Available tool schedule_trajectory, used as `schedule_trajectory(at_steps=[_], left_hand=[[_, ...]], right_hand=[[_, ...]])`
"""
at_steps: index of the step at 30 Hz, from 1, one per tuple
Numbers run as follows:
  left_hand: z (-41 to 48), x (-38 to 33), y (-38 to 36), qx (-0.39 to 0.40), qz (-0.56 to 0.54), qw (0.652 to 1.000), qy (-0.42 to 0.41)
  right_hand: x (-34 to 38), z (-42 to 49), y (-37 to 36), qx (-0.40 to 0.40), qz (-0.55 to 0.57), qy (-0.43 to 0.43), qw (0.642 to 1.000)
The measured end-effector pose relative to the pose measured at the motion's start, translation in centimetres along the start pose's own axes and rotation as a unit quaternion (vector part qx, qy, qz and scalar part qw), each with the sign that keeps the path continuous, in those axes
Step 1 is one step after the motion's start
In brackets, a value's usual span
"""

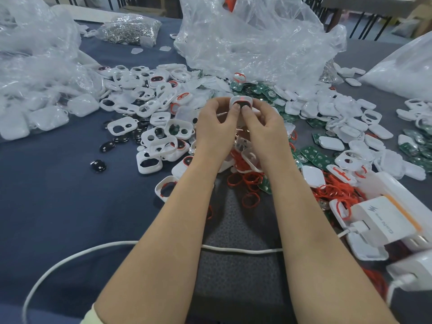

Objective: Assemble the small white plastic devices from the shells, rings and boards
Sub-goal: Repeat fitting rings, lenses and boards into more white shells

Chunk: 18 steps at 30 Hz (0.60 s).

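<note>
Small white rounded plastic shell (241,101) held over desk (58,195) centre.
Face with red ring (242,98) and dark insert (242,105) toward camera, long axis left–right; left hand (215,127) and right hand (264,127) grip it, thumbs on the insert.

Table: you've got a dark blue cloth (58,206) over it, going grey on your right.
Behind: wooden leg (337,16) and thin dark legs past your far edge.
Light: soft, pretty even.
</note>
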<state>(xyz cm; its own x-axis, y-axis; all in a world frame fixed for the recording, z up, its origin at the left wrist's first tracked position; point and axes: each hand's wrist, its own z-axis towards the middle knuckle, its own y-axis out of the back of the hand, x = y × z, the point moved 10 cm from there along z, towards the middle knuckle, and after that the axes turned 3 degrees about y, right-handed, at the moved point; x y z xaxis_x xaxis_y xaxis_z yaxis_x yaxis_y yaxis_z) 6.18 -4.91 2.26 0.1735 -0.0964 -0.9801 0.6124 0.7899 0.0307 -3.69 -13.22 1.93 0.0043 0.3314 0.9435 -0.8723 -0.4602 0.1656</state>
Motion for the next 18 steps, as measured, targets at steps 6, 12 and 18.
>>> schedule_trajectory(at_steps=[6,12,18], left_hand=[[0.0,-0.2,-0.3,0.011,0.011,1.000,-0.020],[0.0,-0.3,-0.5,0.019,0.021,0.999,-0.022],[0.1,-0.2,-0.1,0.005,0.035,0.999,-0.020]], right_hand=[[-0.2,0.2,0.7,-0.020,0.010,-0.013,1.000],[-1.0,0.5,1.0,-0.038,0.031,-0.027,0.998],[-1.3,0.6,0.7,-0.019,0.033,-0.029,0.999]])
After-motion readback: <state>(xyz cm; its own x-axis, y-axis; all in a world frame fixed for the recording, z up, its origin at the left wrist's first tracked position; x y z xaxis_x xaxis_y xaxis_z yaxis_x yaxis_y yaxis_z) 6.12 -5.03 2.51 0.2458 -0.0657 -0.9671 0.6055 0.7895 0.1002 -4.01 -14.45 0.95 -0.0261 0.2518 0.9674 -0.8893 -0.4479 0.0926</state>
